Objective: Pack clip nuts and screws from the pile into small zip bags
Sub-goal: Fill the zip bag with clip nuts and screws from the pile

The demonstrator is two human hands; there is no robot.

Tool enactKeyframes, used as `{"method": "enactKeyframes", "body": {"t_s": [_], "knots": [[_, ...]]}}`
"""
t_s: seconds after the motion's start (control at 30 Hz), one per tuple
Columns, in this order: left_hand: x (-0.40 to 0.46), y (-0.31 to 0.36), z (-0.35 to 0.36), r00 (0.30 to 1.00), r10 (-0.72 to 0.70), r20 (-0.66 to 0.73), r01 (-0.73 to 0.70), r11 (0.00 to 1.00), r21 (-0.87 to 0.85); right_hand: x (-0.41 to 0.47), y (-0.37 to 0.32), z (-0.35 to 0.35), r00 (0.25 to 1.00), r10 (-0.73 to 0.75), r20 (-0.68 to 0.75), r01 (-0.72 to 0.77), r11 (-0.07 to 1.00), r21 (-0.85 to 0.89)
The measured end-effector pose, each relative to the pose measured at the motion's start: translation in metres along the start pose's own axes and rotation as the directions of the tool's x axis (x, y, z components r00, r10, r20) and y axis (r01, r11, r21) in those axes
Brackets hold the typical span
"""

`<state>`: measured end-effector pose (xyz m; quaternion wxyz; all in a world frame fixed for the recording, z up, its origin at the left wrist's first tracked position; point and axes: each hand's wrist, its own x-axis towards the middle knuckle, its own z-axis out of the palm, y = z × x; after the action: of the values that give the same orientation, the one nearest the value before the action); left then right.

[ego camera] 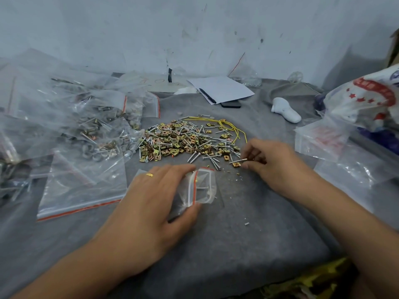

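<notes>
A pile of brass clip nuts and silver screws (pixel 183 141) lies in the middle of the grey cloth. My left hand (pixel 151 203) holds a small clear zip bag (pixel 201 186) with its red-striped mouth held open; a screw or two show inside. My right hand (pixel 267 158) is at the pile's right edge, fingers pinched on a screw (pixel 238 161) that rests over a clip nut (pixel 236 164). Loose screws lie between the two hands.
Filled zip bags (pixel 92 126) are heaped at the left, with an empty larger zip bag (pixel 84 186) in front. Yellow wire (pixel 228 125) loops behind the pile. Paper with a pen (pixel 220 89), a white object (pixel 285 110) and plastic bags (pixel 356 117) sit at back and right.
</notes>
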<state>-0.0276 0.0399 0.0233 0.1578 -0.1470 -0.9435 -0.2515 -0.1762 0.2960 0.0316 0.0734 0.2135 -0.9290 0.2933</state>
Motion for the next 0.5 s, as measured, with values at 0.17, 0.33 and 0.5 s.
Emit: {"method": "enactKeyframes", "body": {"t_s": [0.17, 0.33, 0.5], "knots": [[0.001, -0.005, -0.005, 0.993, 0.093, 0.07, -0.103, 0.981, 0.166, -0.012, -0.018, -0.004, 1.0, -0.007, -0.009, 0.01, 0.917, 0.399], [-0.002, -0.001, -0.009, 0.996, 0.069, 0.053, -0.047, 0.941, -0.335, -0.033, -0.048, -0.007, 0.985, -0.138, 0.108, 0.017, 0.692, 0.722], [0.006, 0.001, -0.004, 0.951, 0.025, -0.308, -0.102, 0.966, -0.236, -0.047, -0.07, 0.001, 0.963, -0.211, 0.168, -0.009, 0.598, 0.802]]}}
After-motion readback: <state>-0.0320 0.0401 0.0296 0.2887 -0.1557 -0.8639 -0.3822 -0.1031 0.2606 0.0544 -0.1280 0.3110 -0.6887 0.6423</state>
